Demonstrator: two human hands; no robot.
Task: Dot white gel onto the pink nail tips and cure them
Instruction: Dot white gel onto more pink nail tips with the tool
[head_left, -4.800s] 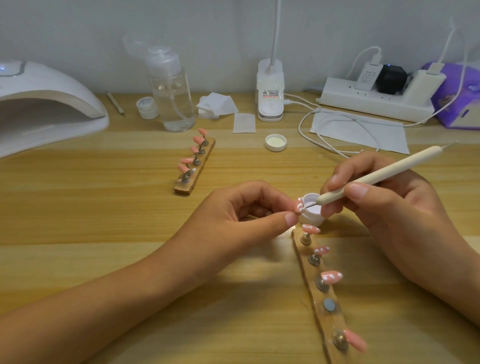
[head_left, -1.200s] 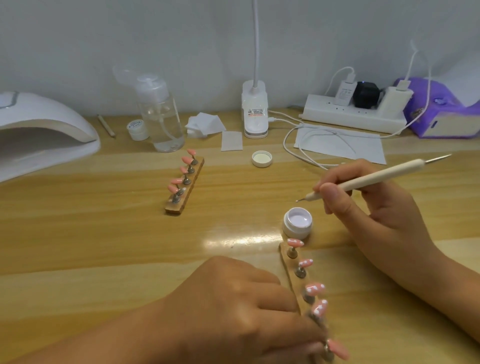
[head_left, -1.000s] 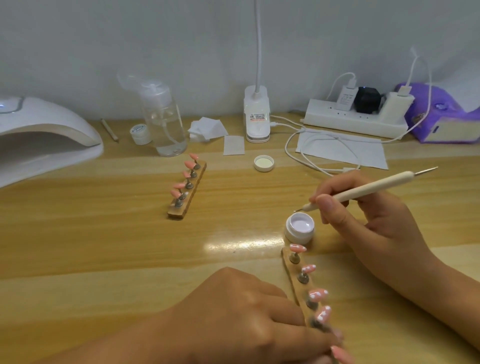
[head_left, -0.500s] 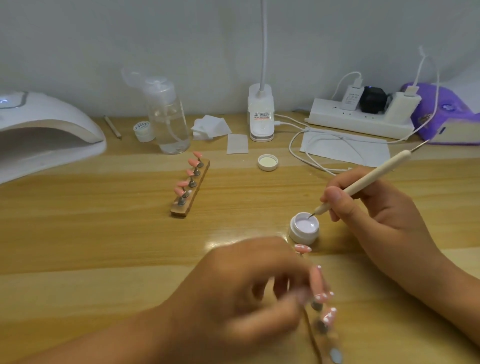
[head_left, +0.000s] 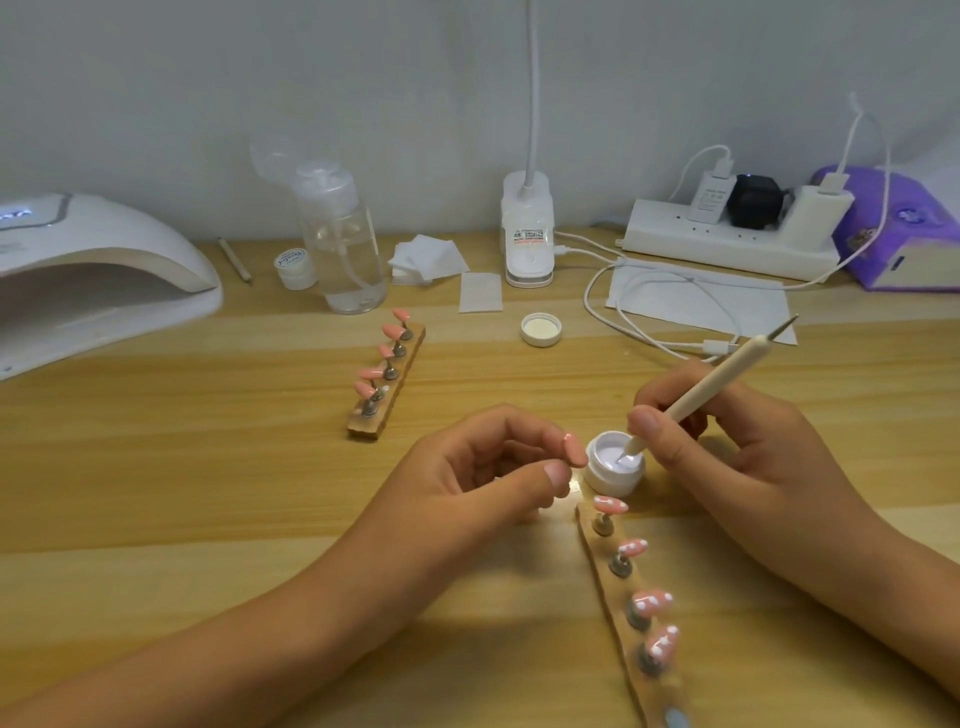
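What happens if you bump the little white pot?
The pot looks short and wide, so it would probably slide, not tip. It seems small, likely light, so a nudge moves it. It is open, so gel might smear.

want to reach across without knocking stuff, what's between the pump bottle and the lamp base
In the head view, a small pile of white square pads lies between the pump bottle and the lamp base, with one single pad just in front.
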